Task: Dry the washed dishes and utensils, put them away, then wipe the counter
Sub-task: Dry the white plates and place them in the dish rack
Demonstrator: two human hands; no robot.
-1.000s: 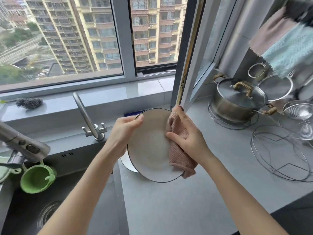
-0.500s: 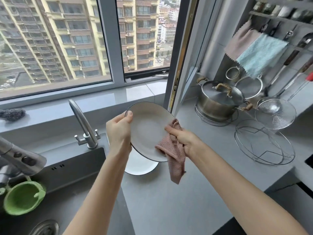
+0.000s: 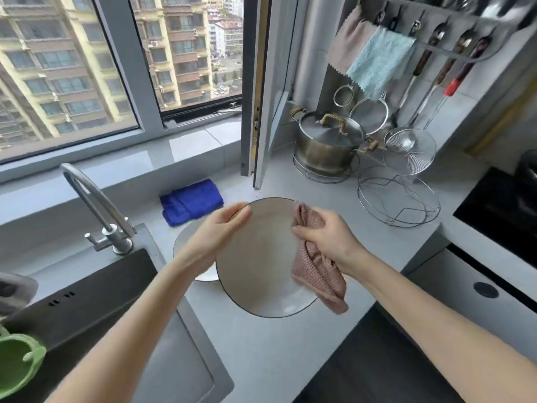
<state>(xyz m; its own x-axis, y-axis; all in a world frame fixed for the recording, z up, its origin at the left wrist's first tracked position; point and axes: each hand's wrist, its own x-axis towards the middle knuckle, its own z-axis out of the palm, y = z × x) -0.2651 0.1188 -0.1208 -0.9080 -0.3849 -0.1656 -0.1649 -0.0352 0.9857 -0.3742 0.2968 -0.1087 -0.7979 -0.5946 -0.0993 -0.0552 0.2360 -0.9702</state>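
Plate (image 3: 261, 266): round, pale, with a thin dark rim. We hold it in the air over the counter (image 3: 261, 350), just right of the sink (image 3: 87, 315), with its face tilted up toward us.

Left hand (image 3: 215, 234): grips the plate's upper left rim, fingers curled about the edge.

Right hand (image 3: 325, 237): clamped on a pink cloth (image 3: 316, 274), which we bunch in the fingers and press against the plate's upper right rim. The loose end of the cloth hangs down over the plate's right side.

Second plate (image 3: 186, 242): white, lying flat on the counter below and to the left of the held one, partly hidden by it and by our left wrist.

Blue cloth (image 3: 190, 202): folded, on the counter behind both plates, close under the window sill.

Tap (image 3: 96, 205): curved metal, at the sink's back edge, left of the blue cloth.

Green cup (image 3: 17, 365): at the lower left corner of the view, blurred.

Pot (image 3: 325, 144): steel, lid on, with wrapped handles, on a wire stand in the far right corner of the counter.

Wire rack (image 3: 398, 199): round, on the counter just in front of and to the right of the pot.

Strainer (image 3: 409, 149): hangs from the wall rail, its mesh bowl above the wire rack.

Beige cloth (image 3: 345, 42) and light blue cloth (image 3: 377, 62): hang overlapping from the same rail, above the pot.

Hob (image 3: 499, 210): black, at the right edge.
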